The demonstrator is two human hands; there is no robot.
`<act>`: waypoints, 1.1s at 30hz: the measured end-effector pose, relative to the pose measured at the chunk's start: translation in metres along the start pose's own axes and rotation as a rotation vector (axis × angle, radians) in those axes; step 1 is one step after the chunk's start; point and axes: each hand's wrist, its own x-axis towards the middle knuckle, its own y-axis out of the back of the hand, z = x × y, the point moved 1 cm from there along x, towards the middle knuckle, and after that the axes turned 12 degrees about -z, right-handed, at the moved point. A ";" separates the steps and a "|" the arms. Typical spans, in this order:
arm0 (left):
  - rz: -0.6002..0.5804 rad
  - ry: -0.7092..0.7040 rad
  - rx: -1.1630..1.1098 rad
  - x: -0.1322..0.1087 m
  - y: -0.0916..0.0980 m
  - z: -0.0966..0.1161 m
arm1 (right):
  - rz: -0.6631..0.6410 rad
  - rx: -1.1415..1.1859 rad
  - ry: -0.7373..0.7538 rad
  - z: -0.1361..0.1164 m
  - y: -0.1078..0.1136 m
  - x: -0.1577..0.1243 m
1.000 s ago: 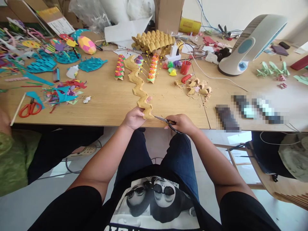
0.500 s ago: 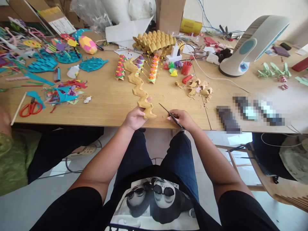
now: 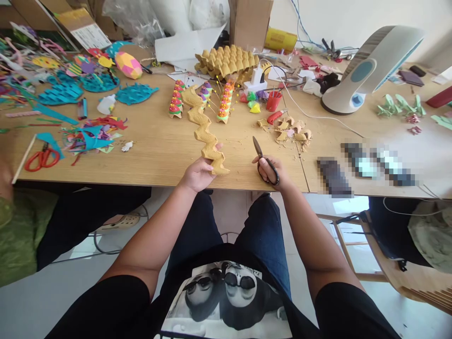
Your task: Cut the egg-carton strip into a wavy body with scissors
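My left hand (image 3: 199, 173) grips the near end of a wavy tan strip of egg carton (image 3: 203, 129), thumb on top. The strip slants up and away over the table. In my right hand (image 3: 273, 170) is a pair of black-handled scissors (image 3: 259, 147), blades closed together and pointing away from me; the fingers wrap about the handles. Beyond the strip stand painted egg-carton strips, one red and green (image 3: 175, 99), one orange (image 3: 224, 104) with yellow-headed pins nearby, and a purple one (image 3: 205, 93) partly hidden by the held strip.
A tan egg tray (image 3: 228, 61) lies at the back. Carton scraps (image 3: 291, 128), a red cup (image 3: 274, 100) and a white fan (image 3: 367, 70) are to the right. Red-handled scissors (image 3: 42, 158) and paper scraps (image 3: 93, 136) lie left. People sit on both sides.
My right hand has turned the scissors, so the blades point more straight away from me and the handle loops show. My left hand and the egg-carton strip have stayed nearly still.
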 end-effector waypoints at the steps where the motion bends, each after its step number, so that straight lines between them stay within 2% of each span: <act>1: -0.002 -0.004 -0.004 0.000 0.000 0.000 | 0.003 0.049 0.020 0.001 0.002 0.000; 6: -0.033 -0.008 -0.014 0.000 -0.001 0.000 | 0.107 0.191 0.068 0.005 0.010 0.002; 13: 0.012 -0.011 -0.002 0.000 0.000 0.000 | 0.207 0.255 0.055 0.009 0.015 0.005; 22: -0.013 -0.023 -0.014 0.000 0.000 0.000 | 0.195 0.293 0.076 0.012 0.016 0.006; 33: 0.030 -0.014 0.020 -0.003 -0.001 0.000 | 0.198 0.267 0.078 0.012 0.015 0.005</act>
